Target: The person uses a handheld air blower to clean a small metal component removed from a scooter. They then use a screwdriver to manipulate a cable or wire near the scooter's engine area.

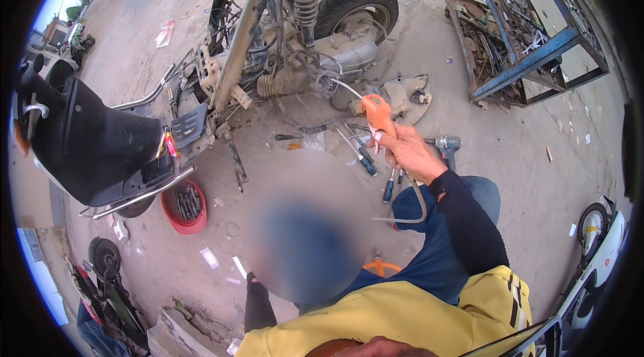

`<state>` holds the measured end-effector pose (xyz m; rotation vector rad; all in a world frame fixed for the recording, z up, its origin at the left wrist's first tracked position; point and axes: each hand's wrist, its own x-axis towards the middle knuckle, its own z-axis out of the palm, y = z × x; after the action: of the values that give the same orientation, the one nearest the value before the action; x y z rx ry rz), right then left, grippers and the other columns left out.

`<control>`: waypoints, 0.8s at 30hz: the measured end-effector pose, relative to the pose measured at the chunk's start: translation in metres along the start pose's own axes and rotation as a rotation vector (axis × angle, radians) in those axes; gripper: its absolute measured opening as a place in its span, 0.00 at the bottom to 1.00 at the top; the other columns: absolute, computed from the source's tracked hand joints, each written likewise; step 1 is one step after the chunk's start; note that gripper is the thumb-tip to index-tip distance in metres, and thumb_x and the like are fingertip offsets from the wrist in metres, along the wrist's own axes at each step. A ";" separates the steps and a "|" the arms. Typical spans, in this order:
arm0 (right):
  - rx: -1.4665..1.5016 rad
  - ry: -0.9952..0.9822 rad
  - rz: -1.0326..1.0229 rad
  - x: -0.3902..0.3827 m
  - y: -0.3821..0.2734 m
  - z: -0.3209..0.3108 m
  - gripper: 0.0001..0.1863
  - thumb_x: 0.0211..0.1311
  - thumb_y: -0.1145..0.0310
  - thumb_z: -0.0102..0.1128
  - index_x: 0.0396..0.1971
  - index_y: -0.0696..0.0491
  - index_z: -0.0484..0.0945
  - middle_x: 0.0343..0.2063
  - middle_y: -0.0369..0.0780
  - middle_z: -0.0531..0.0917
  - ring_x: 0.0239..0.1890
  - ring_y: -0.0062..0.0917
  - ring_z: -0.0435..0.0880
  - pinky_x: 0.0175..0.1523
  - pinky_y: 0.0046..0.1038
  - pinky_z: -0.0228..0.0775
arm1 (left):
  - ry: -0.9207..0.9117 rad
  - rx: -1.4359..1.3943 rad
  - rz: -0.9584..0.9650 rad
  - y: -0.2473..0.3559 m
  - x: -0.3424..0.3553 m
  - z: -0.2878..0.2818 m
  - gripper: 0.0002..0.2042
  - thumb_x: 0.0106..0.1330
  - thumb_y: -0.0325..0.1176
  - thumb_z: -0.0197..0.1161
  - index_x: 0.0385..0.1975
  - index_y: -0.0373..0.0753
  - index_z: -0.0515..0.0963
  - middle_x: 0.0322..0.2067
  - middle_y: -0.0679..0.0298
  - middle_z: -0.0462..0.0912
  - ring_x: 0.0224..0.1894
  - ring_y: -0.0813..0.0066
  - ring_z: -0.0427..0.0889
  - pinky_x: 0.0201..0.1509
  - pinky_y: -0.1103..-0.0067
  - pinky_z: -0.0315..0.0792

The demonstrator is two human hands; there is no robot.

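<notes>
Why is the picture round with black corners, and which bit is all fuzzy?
In the head view, the wide fisheye lens makes the round edge and black corners; also in the head view, a soft round blur covers the middle, hiding what's there, while the right hand and orange hose gun look clear enough; the head view's daylight looks soft.

Lettering, labels, numerals and signs: none legible, whether on the orange air blow gun [377, 115], the grey power drill [446, 145] or the pale paper slip [209, 258]; small red mark on the white scooter [602, 260], right edge, unreadable.
</notes>
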<state>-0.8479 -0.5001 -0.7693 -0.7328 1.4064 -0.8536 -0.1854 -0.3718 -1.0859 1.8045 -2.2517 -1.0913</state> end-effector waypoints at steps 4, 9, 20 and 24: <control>-0.202 0.239 -0.228 0.010 0.028 0.005 0.16 0.73 0.62 0.56 0.42 0.62 0.79 0.29 0.43 0.85 0.29 0.28 0.80 0.39 0.34 0.71 | 0.469 -0.583 -0.138 0.271 0.129 -0.205 0.12 0.77 0.35 0.57 0.47 0.31 0.77 0.38 0.56 0.87 0.35 0.72 0.87 0.37 0.78 0.80; -0.349 0.319 -0.246 0.032 0.051 0.008 0.17 0.69 0.60 0.58 0.41 0.62 0.77 0.32 0.57 0.83 0.38 0.53 0.83 0.45 0.45 0.72 | 0.119 -1.265 -0.031 0.443 0.228 -0.222 0.30 0.75 0.45 0.62 0.67 0.29 0.64 0.65 0.40 0.72 0.65 0.48 0.77 0.67 0.60 0.75; -0.446 0.332 -0.235 0.027 0.044 0.005 0.18 0.71 0.59 0.57 0.41 0.62 0.76 0.36 0.60 0.83 0.44 0.58 0.82 0.47 0.51 0.71 | -0.105 -1.684 -0.419 0.495 0.356 -0.074 0.61 0.63 0.64 0.69 0.80 0.37 0.34 0.78 0.36 0.38 0.79 0.34 0.45 0.80 0.45 0.47; -0.503 0.343 -0.257 0.033 0.042 0.010 0.18 0.71 0.60 0.58 0.47 0.62 0.76 0.33 0.58 0.83 0.40 0.55 0.84 0.46 0.46 0.72 | -0.099 -1.761 -0.349 0.496 0.383 -0.078 0.59 0.62 0.64 0.70 0.79 0.36 0.39 0.75 0.37 0.48 0.78 0.34 0.49 0.79 0.44 0.50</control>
<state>-0.8362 -0.5074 -0.8219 -1.2120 1.8951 -0.8571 -0.6839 -0.7109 -0.8980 1.1173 -0.2437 -2.0648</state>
